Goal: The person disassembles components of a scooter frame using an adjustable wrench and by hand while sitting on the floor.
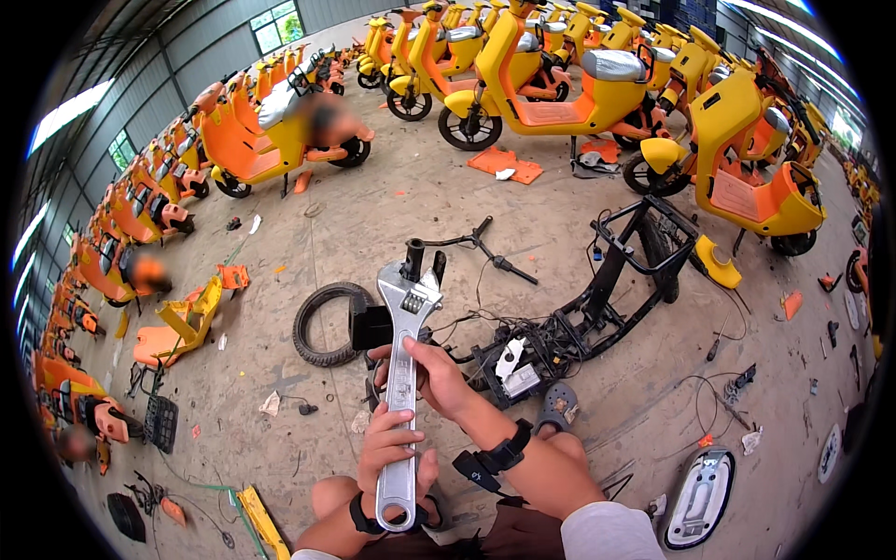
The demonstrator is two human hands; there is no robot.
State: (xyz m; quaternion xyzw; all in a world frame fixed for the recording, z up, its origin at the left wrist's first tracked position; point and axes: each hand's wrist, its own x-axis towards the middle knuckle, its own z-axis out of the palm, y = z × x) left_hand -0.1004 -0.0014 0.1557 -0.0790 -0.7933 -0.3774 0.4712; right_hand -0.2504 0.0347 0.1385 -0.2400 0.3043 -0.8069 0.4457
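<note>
A large silver adjustable wrench [403, 364] is held upright in front of me, its jaw at a black metal tube [413, 257] on the stripped scooter frame; whether it grips the tube is unclear. My left hand [392, 439] is closed round the lower handle. My right hand [439, 378] holds the handle higher up, thumb across its face and fingers partly hidden behind. The black frame [607, 299] lies on the concrete, with tangled cables and a silver box [521, 378]. A black tyre [308, 341] lies to its left, and a loose handlebar [495, 252] beyond.
Rows of yellow-orange scooters [569, 103] line the back and sides. Loose yellow body panels [187, 327], a black-and-white seat part [695, 495], cables [700, 392] and scraps lie scattered around me. My foot in a grey clog [555, 406] is beside the frame.
</note>
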